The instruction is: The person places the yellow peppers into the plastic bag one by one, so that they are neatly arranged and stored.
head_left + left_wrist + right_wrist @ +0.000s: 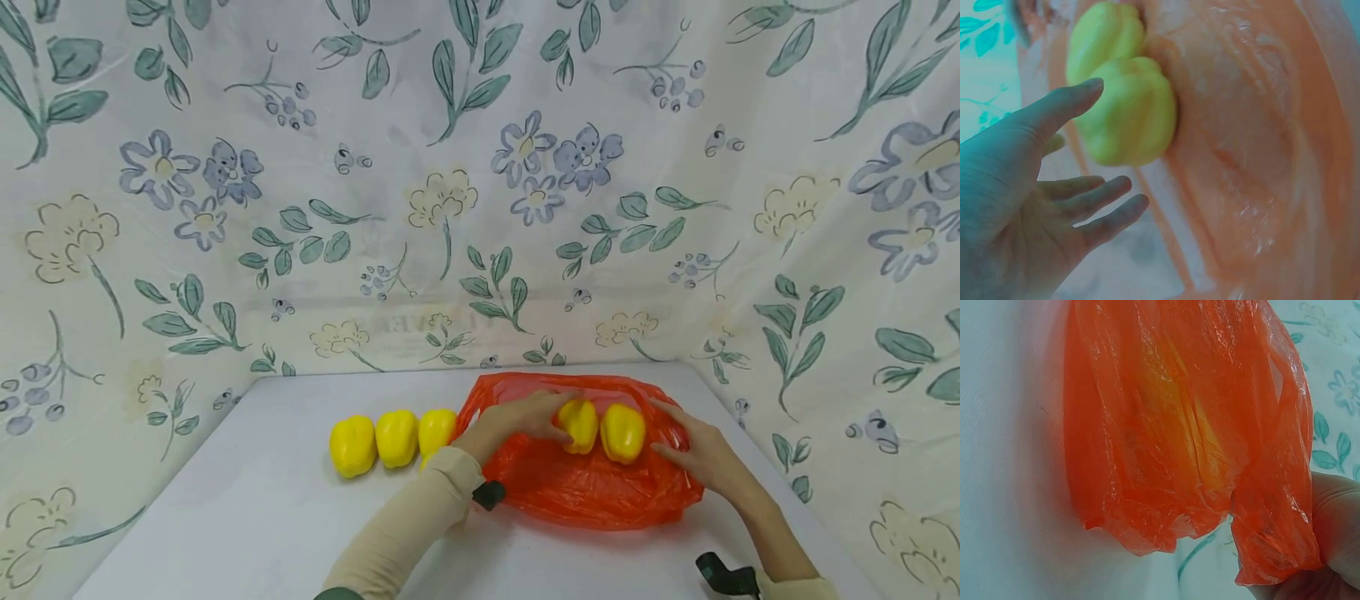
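Two yellow bell peppers, a left one and a right one, sit side by side at the mouth of a red plastic bag. My left hand is beside the left pepper. In the left wrist view its fingers are spread and relaxed, the thumb overlapping the nearer pepper; whether it touches cannot be told. At the bag's right side, my right hand holds the edge of the bag. The right wrist view shows gathered red plastic between thumb and fingers, with yellow showing through the bag.
Left of the bag, several more yellow bell peppers stand in a row on the white table; one is partly hidden behind my left forearm. A floral curtain hangs behind the table and along its sides.
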{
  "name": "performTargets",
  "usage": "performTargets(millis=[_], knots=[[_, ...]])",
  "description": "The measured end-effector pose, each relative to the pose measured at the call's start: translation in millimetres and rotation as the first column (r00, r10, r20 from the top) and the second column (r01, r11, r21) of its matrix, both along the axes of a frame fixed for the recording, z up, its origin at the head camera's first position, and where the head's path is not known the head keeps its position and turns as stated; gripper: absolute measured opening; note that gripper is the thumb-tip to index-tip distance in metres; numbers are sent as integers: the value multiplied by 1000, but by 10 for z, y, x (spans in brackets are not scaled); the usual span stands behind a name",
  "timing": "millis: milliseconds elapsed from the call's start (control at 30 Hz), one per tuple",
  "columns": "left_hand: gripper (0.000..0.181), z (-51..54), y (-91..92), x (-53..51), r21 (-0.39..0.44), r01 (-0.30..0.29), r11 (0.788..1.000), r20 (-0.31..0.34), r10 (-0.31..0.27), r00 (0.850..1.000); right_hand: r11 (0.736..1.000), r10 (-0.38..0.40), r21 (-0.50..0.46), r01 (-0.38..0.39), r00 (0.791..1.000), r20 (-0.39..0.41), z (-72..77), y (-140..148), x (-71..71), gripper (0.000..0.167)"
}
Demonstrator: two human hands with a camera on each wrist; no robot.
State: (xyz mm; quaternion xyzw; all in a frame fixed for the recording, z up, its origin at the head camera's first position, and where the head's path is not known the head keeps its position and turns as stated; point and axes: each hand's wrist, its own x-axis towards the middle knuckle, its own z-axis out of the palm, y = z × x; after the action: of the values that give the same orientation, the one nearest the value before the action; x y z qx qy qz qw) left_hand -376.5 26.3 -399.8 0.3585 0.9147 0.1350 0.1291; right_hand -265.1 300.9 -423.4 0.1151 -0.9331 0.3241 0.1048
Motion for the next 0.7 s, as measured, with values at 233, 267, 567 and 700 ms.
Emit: performTargets(millis=[233,267,567,700], knots=[[62,198,-229,25,72,100,992,-54,-96,994,1000,5,3,-5,1000,-9,3,-15,13,69],[60,223,-267,30,85,99,991,-50,-95,994,1000,4,3,-4,1000,-6,5,-19,14,69],[55,386,-687,183,185,69,980,-100,-51,994,1000,-13,13,13,999,31,4,-29,16,69],[53,410,-895,259,232,43,972,-163,-5,987,1000,-12,17,11,999,30,-6,-32,16,69]])
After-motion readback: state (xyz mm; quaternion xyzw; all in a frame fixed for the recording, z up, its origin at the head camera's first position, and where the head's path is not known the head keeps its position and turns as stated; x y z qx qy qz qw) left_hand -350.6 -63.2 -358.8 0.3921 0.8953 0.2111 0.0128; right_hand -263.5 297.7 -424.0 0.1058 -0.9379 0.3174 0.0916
